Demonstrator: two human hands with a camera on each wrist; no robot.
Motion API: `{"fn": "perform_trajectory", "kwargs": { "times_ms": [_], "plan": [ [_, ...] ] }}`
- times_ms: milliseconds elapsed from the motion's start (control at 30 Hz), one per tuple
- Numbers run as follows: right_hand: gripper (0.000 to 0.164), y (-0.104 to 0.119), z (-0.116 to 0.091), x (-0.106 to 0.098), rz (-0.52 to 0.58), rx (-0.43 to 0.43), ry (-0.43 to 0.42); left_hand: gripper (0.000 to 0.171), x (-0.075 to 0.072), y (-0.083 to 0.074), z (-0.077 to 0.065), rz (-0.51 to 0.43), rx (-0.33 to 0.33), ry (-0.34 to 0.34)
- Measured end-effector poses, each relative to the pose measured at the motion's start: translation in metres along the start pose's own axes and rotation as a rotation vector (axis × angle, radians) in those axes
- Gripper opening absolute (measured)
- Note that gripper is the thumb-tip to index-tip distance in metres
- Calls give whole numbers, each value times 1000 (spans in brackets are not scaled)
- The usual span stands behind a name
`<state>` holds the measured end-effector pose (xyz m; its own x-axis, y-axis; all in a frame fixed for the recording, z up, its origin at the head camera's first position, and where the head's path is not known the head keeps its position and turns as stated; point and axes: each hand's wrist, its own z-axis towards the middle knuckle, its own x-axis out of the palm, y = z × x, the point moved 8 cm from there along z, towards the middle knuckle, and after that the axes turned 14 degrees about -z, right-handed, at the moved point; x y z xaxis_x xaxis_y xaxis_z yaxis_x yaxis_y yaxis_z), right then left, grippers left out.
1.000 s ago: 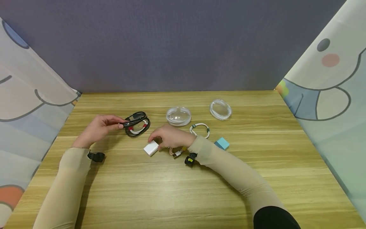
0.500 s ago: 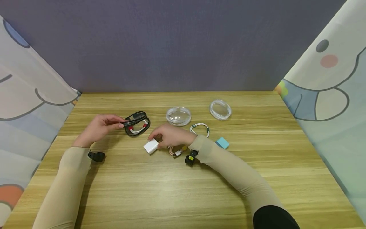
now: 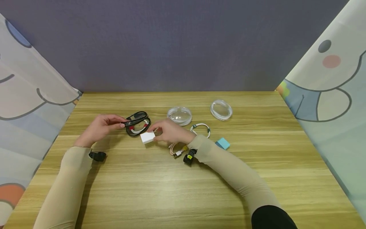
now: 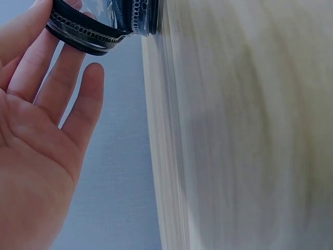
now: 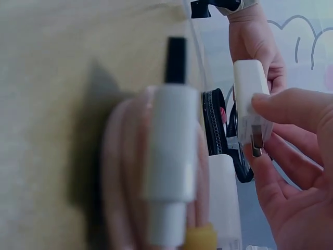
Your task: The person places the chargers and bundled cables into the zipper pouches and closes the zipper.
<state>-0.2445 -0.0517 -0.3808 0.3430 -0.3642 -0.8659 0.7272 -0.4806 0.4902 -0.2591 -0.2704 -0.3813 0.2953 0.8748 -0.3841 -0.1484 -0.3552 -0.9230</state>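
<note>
In the head view my left hand (image 3: 100, 128) pinches the raised edge of a small clear zip case (image 3: 138, 115) with black trim. The case stands open, and a coiled white cable (image 3: 138, 131) with red ties lies inside. The left wrist view shows the case's zipper rim (image 4: 86, 31) between thumb and fingers. My right hand (image 3: 171, 132) holds a white plug adapter (image 3: 147, 137) between thumb and fingers, just in front of the case. Metal prongs (image 5: 257, 139) on the adapter point back toward the right palm.
Beside the right wrist lies a coiled pinkish cable (image 3: 172, 150) with a yellow tie. Farther right are a white cable (image 3: 200, 124) with green ties and a blue block (image 3: 224, 143). Two clear round cases (image 3: 178, 122) (image 3: 221, 109) sit toward the back. Another white block (image 5: 223, 198) shows in the right wrist view.
My right hand has lifted the white adapter and carried it slightly left and away, toward the zip case. The left hand keeps its hold on the case edge.
</note>
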Motion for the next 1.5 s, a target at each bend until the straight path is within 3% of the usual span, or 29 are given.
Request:
{"fn": "perform_trajectory", "kwargs": {
  "times_ms": [133, 367, 767, 1100, 1300, 1500],
  "plan": [
    [35, -3, 6, -5, 5, 15, -43, 20, 0, 0, 0, 2, 5, -5],
    [37, -11, 19, -9, -83, 100, -88, 20, 0, 0, 0, 1, 11, -13],
    [36, -11, 34, -5, -179, 154, -74, 19, 1, 1, 1, -22, -16, -38],
    [32, -8, 38, -3, -217, 165, -43, 19, 2, 1, 1, -15, 13, -10],
    [26, -5, 42, -6, -193, 243, -12, 20, 2, -1, 0, -17, 7, -8],
    [24, -6, 48, -10, -195, 296, -42, 22, 2, -1, 0, -24, -10, -16]
  ]
}}
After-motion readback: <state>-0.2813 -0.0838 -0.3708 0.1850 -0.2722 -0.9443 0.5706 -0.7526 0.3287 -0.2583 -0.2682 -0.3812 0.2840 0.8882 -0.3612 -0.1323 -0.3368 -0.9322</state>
